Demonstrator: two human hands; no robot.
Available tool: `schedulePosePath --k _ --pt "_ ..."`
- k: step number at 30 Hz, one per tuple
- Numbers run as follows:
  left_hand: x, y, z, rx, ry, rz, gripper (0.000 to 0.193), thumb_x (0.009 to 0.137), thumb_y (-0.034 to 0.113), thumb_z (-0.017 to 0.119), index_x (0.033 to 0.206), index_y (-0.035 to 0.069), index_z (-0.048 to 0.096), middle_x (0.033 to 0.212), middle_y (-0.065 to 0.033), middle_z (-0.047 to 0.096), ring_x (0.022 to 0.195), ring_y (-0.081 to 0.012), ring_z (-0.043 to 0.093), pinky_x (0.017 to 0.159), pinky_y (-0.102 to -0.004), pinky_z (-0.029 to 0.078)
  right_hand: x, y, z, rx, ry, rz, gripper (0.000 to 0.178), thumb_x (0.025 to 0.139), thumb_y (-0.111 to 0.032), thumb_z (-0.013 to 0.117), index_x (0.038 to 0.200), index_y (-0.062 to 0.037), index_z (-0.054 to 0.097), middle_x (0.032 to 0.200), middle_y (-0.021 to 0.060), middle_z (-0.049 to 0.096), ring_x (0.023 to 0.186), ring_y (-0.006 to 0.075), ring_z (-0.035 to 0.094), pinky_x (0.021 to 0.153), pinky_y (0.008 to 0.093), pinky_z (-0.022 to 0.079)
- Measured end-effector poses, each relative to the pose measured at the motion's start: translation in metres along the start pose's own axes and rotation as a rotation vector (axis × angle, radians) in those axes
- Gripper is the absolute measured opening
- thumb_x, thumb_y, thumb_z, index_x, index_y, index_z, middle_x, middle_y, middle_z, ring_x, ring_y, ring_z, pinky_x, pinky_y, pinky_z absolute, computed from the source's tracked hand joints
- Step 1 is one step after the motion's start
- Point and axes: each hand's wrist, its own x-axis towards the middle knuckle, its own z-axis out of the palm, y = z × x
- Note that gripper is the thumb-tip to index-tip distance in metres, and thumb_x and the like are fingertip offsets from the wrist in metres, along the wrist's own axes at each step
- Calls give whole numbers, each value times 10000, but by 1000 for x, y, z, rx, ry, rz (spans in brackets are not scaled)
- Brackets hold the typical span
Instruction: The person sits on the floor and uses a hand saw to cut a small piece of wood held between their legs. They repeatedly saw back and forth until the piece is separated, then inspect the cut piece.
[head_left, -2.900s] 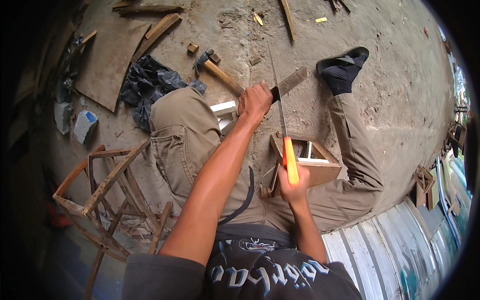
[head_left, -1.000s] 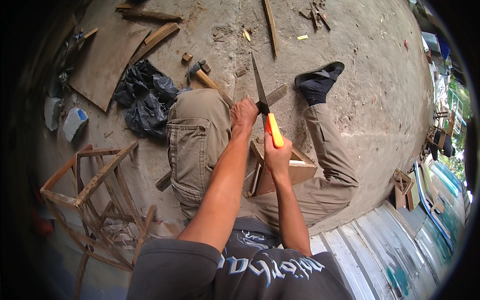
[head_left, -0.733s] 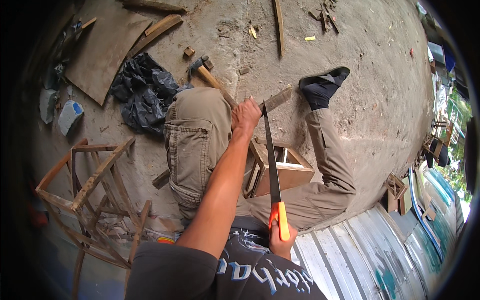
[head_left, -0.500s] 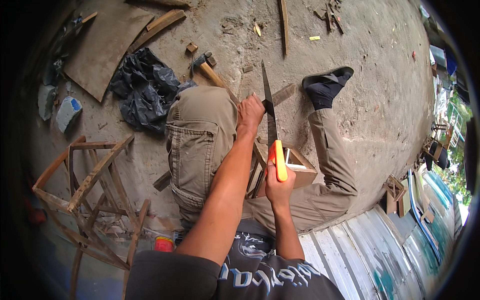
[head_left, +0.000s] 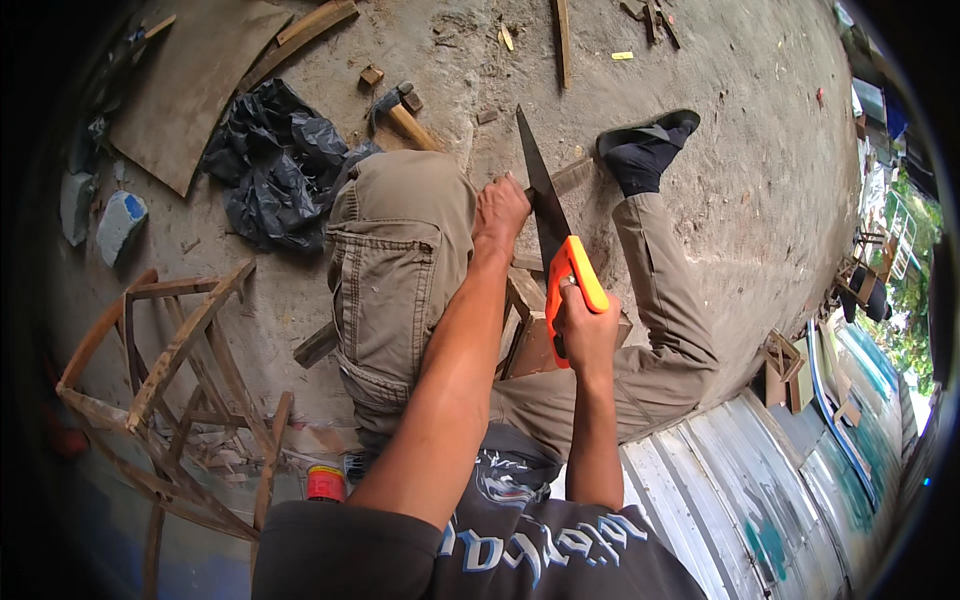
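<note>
Hand saw (head_left: 553,225), one: blade laid across one wooden strip (head_left: 572,177), tip pointing away from the person. Whether the teeth sit in a kerf cannot be told. Right hand (head_left: 590,320) is wrapped firmly around the orange handle; left hand (head_left: 503,205) is clenched over the strip, immediately left of the saw — close to the blade. Recommended practice: long, even strokes, wrist in line with the blade, strip pinned hard, left fingers kept back from the teeth.

Inventory, placed from the saw: below, one wooden box (head_left: 528,348), partly hidden by the right arm; upper left, one hammer (head_left: 412,130) and three small offcuts (head_left: 486,116); left, one black plastic bag (head_left: 275,165); farther left, two pale rubble chunks (head_left: 120,225); lower left, one wooden frame (head_left: 180,355) — legs intact or not, unclear.
</note>
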Motion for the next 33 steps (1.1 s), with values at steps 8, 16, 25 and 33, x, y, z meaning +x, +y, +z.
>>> schedulePosePath --k 8,16,25,33 --pt "-2 0 -8 44 -7 -14 481 975 301 365 799 13 707 799 -231 676 739 -403 675 688 -479 537 -168 0 -83 -65 29 265 170 870 -57 572 744 49 615 555 17 539 515 70 495 477 253 374" --pt "13 6 -10 -21 30 -20 490 964 307 376 780 -7 703 815 -251 671 777 -429 669 720 -501 532 -43 32 -5 -51 -18 -119 229 888 -71 589 677 3 540 549 -7 499 484 62 434 443 267 348" --pt "-13 -6 7 4 25 72 434 935 240 414 687 26 699 769 -221 677 704 -370 689 634 -460 554 -138 44 -56 -62 -16 19 258 880 -55 535 633 11 505 513 8 491 430 69 424 410 250 329" --pt "-5 -1 -5 15 -19 0 510 967 337 367 842 -12 716 862 -279 663 847 -451 658 786 -512 519 -63 63 -21 -27 -21 -192 203 866 -74 610 694 23 565 551 -6 490 510 73 437 471 273 362"
